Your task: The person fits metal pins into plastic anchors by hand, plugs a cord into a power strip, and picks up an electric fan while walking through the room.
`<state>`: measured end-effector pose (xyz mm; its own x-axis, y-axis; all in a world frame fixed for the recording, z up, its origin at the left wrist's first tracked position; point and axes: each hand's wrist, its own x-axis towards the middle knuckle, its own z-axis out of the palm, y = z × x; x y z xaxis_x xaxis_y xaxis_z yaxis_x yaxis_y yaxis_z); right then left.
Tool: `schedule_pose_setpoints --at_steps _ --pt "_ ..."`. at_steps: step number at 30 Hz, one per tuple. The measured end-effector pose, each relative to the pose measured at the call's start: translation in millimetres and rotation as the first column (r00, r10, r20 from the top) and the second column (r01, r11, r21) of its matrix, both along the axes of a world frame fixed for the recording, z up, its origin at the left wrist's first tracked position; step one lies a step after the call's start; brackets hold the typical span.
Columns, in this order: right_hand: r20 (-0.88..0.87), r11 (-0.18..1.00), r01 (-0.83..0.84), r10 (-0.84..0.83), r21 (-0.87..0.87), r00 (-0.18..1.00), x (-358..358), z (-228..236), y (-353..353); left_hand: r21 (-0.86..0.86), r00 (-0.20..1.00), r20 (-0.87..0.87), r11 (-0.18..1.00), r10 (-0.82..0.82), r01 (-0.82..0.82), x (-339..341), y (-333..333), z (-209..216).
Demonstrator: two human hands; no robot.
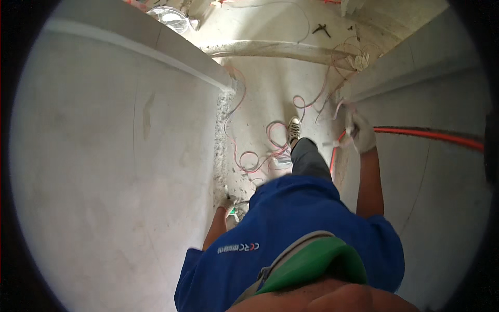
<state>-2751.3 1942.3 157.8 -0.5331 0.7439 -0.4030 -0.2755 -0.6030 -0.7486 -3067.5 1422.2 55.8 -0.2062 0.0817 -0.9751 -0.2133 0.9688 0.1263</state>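
My right hand (362,134), in a white glove, is raised beside the right wall. Its fingers are closed round something pale that sticks out to the left and is blurred, so its kind is unclear. A red-orange tube (431,134) runs along the wall to this hand, and a stretch of the same colour shows below it. Low by the rough edge of the left wall, my left hand (227,204) is gloved too. Its fingers are curled round a dark thing I cannot make out, with a green patch (232,211) beside it.
Pale walls stand close on the left (104,130) and right (416,93). Loops of pink and grey cable (251,162) lie on the floor round my shoe (294,128). Further off are a raised sill (280,49), a dark tool (322,29) and a clear plastic bag (171,20).
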Motion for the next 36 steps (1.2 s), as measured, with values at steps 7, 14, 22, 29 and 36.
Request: schedule_pose_setpoints --at_steps 7,14,22,29,36 --pt "-0.503 0.942 0.065 -0.233 -0.329 0.832 -135 29 184 0.085 0.971 -0.118 0.977 0.207 -0.198 -46 105 25" --pt "-0.504 0.935 0.039 -0.226 -0.354 0.834 -277 -6 348 0.224 0.956 -0.004 0.931 0.295 -0.286 -157 279 0" --pt "-0.304 0.873 0.357 -0.458 -0.333 0.836 -425 -36 510 0.227 0.949 -0.023 0.926 0.316 -0.302 -292 414 -29" --pt "0.236 0.813 0.460 -0.398 -0.357 0.887 -567 -112 622 0.174 0.948 -0.082 0.941 0.309 -0.292 -367 501 -5" --pt "0.223 0.757 0.399 -0.331 -0.518 0.917 -695 -212 701 0.088 0.907 -0.065 0.908 0.416 -0.410 -415 613 10"
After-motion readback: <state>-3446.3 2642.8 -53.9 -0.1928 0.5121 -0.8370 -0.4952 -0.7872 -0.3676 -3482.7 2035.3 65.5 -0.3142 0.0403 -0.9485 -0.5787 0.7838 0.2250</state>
